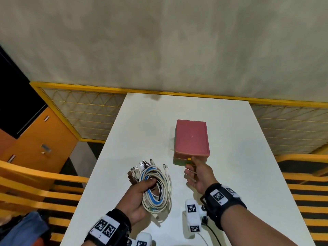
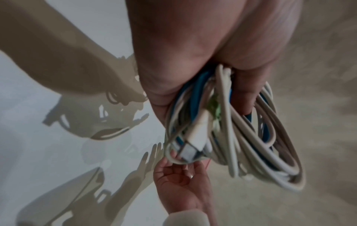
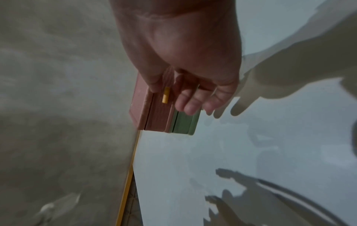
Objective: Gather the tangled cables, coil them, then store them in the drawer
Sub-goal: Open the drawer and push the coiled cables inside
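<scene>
My left hand (image 1: pixel 147 185) grips a coiled bundle of white and blue cables (image 1: pixel 159 189) just above the white table, with the plug ends (image 1: pixel 138 170) fanned out at the top left. In the left wrist view my fingers wrap the cable bundle (image 2: pixel 241 137). A pink box (image 1: pixel 191 137) with a green lower drawer (image 3: pixel 185 123) stands mid-table. Its small yellow handle (image 1: pixel 189 159) faces me. My right hand (image 1: pixel 192 166) is at the box front. Thumb and fingers sit on either side of the yellow handle (image 3: pixel 165 94), spread and not closed on it.
The white table (image 1: pixel 239 166) runs back to a yellow mesh railing (image 1: pixel 85 107) and a grey wall. An orange cabinet (image 1: pixel 35 144) stands at the left. Yellow slatted benches (image 1: pixel 308 192) flank both sides. A thin black cord (image 1: pixel 215 235) lies by my right wrist.
</scene>
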A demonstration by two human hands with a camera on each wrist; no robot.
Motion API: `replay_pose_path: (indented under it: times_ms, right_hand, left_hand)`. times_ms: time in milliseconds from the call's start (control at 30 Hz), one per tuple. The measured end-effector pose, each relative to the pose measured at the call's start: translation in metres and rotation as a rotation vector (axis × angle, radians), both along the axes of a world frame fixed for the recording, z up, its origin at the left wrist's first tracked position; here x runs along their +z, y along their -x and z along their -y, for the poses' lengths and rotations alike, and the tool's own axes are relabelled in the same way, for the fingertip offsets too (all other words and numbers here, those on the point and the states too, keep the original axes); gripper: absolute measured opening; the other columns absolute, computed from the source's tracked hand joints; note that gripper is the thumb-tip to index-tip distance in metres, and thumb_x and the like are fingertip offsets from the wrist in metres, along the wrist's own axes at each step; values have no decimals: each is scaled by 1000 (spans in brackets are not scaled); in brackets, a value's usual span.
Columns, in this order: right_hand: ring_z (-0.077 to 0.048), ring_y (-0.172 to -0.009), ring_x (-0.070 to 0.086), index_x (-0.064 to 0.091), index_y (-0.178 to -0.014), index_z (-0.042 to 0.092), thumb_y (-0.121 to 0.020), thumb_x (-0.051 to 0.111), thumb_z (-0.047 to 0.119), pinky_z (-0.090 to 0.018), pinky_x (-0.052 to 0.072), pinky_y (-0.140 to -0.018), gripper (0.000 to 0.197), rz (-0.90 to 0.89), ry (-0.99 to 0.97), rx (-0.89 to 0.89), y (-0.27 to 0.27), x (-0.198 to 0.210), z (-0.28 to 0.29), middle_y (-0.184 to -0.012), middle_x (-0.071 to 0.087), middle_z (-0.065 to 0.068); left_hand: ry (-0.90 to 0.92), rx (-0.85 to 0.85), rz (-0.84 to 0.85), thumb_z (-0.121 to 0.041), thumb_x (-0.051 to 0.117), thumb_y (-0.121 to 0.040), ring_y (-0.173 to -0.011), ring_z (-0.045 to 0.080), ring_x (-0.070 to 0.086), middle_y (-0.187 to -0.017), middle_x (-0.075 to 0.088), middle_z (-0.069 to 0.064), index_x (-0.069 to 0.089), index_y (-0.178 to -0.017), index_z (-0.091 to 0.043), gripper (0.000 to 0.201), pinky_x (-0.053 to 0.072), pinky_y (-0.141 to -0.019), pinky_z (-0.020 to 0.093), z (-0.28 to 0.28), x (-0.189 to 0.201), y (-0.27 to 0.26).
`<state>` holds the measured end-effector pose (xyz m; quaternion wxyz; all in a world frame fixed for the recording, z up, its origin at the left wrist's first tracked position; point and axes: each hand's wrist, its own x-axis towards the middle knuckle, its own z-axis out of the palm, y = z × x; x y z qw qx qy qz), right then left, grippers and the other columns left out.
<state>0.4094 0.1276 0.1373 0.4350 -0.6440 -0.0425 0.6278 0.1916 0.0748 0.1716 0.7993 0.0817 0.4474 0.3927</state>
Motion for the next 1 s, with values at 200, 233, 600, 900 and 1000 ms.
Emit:
replay_pose_path:
  times_ms: [200, 233, 600, 900, 1000]
  right_hand:
    - [-15, -45, 31, 57, -80, 11, -90, 56, 26, -23, 19, -45, 17, 27, -20, 1, 3, -4, -6, -58, 50, -4]
    - [-15, -44, 30, 57, -79, 11, -89, 55, 25, -23, 18, -45, 17, 31, -13, 5, 3, -4, -4, -59, 49, -4]
    - [-16, -61, 38, 75, -53, 14, -93, 52, 23, -29, 18, -56, 47, -1, -8, 149, -2, 10, 60, -65, 53, -1]
    - [-17, -63, 49, 68, -79, 12, -91, 58, 22, -25, 28, -55, 18, 0, 35, 121, 9, 2, 85, -72, 62, -4]
    - [-17, -62, 49, 67, -79, 13, -91, 57, 21, -25, 27, -55, 17, -3, 32, 122, 10, 2, 90, -72, 62, -4]
  left_hand:
    - [4, 17, 22, -7, 63, -78, -75, 33, 74, -93, 72, 24, 73, -97, 3, 24, 43, -102, 53, -5, 3, 2]
    - [2, 18, 24, -7, 63, -77, -74, 33, 74, -91, 72, 24, 74, -95, 3, 23, 41, -103, 55, -5, 3, 2]
    - [-24, 13, -5, -6, 60, -78, -71, 32, 74, -87, 73, 23, 76, -86, 3, 20, 60, -75, 45, 1, 2, -8]
    - [-21, -29, -36, -7, 61, -79, -74, 32, 74, -89, 73, 23, 68, -101, 4, 26, 54, -86, 49, 15, -1, -16]
    - [-25, -33, -34, -6, 61, -79, -73, 32, 74, -89, 73, 23, 69, -101, 5, 26, 58, -83, 47, 18, -3, -16]
